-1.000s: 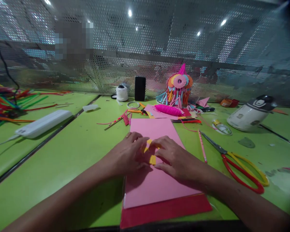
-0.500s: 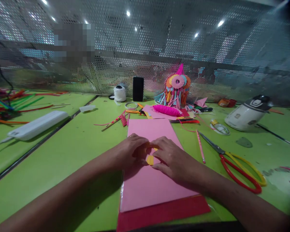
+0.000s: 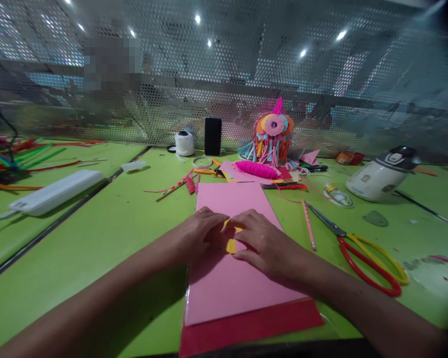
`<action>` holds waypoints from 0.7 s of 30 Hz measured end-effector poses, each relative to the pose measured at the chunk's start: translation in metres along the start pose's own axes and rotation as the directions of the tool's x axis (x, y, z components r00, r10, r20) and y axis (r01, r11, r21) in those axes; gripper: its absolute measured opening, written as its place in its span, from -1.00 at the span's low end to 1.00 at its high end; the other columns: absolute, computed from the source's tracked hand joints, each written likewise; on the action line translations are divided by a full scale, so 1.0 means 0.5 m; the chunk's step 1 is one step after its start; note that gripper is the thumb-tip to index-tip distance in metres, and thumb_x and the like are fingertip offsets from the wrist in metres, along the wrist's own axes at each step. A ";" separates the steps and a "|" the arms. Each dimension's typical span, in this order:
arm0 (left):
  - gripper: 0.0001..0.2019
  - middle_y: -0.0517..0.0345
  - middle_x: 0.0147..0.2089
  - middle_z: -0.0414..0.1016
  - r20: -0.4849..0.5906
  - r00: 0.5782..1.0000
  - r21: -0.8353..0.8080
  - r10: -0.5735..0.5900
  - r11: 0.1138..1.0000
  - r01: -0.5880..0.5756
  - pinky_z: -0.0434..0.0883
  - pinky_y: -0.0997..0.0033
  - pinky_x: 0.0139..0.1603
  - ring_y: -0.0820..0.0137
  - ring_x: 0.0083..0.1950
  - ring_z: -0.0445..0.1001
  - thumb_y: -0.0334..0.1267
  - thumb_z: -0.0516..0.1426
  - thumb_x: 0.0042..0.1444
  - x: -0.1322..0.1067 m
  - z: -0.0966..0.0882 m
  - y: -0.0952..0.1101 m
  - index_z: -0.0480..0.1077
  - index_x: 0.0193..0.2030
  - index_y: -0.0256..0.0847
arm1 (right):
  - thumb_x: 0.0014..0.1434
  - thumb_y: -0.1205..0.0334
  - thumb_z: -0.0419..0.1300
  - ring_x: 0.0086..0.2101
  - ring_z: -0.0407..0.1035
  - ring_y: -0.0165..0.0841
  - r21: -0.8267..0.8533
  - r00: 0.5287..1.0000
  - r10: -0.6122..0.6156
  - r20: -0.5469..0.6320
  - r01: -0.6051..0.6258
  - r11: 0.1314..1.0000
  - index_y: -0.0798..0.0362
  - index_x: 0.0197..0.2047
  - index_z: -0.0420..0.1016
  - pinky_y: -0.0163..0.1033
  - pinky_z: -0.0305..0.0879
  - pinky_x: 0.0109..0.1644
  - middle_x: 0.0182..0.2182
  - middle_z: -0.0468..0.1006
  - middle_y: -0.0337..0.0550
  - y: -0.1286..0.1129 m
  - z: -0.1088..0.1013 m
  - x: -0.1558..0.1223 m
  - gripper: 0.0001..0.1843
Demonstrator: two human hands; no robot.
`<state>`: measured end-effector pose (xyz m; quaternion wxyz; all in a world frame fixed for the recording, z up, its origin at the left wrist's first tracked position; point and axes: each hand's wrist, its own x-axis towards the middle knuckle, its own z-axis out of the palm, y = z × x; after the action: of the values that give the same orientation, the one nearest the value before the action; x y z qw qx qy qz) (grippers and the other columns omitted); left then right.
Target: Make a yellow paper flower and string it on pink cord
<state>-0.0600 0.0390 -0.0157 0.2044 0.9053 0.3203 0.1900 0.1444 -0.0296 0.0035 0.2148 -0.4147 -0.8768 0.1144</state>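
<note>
Both my hands meet over a pink paper sheet (image 3: 235, 288) that lies on a red sheet (image 3: 254, 325) on the green table (image 3: 97, 238). My left hand (image 3: 201, 236) and my right hand (image 3: 263, 243) pinch a small yellow paper piece (image 3: 231, 244) between their fingertips. Fingers of both hands are curled and pressed together on it. Most of the yellow piece is hidden by the fingers.
Red-and-yellow scissors (image 3: 362, 251) lie to the right, with a thin pink stick (image 3: 308, 224) beside the sheet. At the back stand a colourful paper ornament (image 3: 272, 132), pink yarn (image 3: 257, 169), a black box (image 3: 212, 135), white tape roll (image 3: 184, 143). A white appliance (image 3: 381, 176) sits far right, a white bar (image 3: 54, 191) left.
My hands have stayed together on the yellow piece, with fingers shifting slightly. The view has drifted a little to the left.
</note>
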 end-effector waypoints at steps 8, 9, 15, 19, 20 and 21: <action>-0.58 -0.06 -0.06 0.46 -0.021 0.999 0.015 0.034 0.999 -0.034 0.36 0.13 -0.07 0.16 -0.05 0.39 -0.07 0.19 0.00 -0.010 -0.020 0.032 0.36 -0.01 -0.20 | 0.09 0.19 0.25 -0.06 0.27 -0.21 -0.024 0.993 0.105 0.062 -0.103 0.994 0.08 -0.10 0.44 -0.09 0.23 0.04 -0.12 0.43 -0.02 0.066 -0.062 -0.012 -0.71; -0.49 -0.08 -0.01 0.44 0.023 0.998 0.039 0.051 0.998 -0.052 0.35 0.12 -0.02 0.14 0.00 0.37 0.01 0.19 -0.01 -0.011 -0.021 0.036 0.33 0.05 -0.21 | 0.08 0.18 0.25 -0.11 0.30 -0.23 -0.031 0.984 0.141 0.105 -0.139 0.990 0.07 -0.10 0.44 -0.11 0.25 -0.01 -0.16 0.45 -0.04 0.077 -0.069 -0.014 -0.70; -0.11 -0.19 0.26 0.20 0.007 0.998 0.159 0.064 0.985 -0.064 0.15 0.02 0.21 0.03 0.26 0.11 0.29 0.12 -0.12 -0.012 0.004 0.061 0.08 0.25 -0.25 | 0.06 0.26 0.20 -0.32 0.32 -0.35 -0.064 0.942 0.271 0.196 -0.264 0.963 0.08 -0.21 0.47 -0.28 0.21 -0.26 -0.30 0.48 -0.12 0.105 -0.084 -0.013 -0.81; -0.19 -0.15 0.18 0.29 -0.024 0.999 0.189 0.029 0.982 -0.024 0.19 0.06 0.18 0.06 0.20 0.18 0.20 0.15 -0.08 -0.006 0.026 0.067 0.10 0.23 -0.25 | 0.07 0.26 0.16 -0.39 0.34 -0.36 -0.066 0.919 0.370 0.135 -0.364 0.929 0.11 -0.34 0.51 -0.30 0.17 -0.34 -0.39 0.52 -0.12 0.131 -0.090 -0.012 -0.87; -0.22 -0.16 0.16 0.31 -0.032 0.999 0.191 0.015 0.982 -0.009 0.20 0.08 0.16 0.07 0.19 0.20 0.16 0.15 -0.05 -0.005 0.029 0.066 0.10 0.23 -0.26 | 0.08 0.25 0.15 -0.40 0.35 -0.36 -0.054 0.910 0.398 0.116 -0.395 0.917 0.12 -0.36 0.52 -0.30 0.17 -0.36 -0.41 0.53 -0.12 0.143 -0.092 -0.013 -0.85; -0.24 -0.17 0.16 0.31 -0.040 0.999 0.192 0.002 0.981 0.005 0.22 0.09 0.15 0.08 0.17 0.22 0.13 0.14 -0.02 -0.005 0.031 0.064 0.08 0.23 -0.28 | 0.08 0.24 0.14 -0.42 0.36 -0.37 -0.037 0.900 0.426 0.093 -0.425 0.905 0.12 -0.37 0.53 -0.30 0.16 -0.37 -0.42 0.54 -0.12 0.155 -0.092 -0.014 -0.83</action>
<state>-0.0385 0.0106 -0.0136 0.1100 0.9166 0.3418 0.1759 0.2227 0.0149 0.0130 0.1376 -0.5916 -0.7756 0.1718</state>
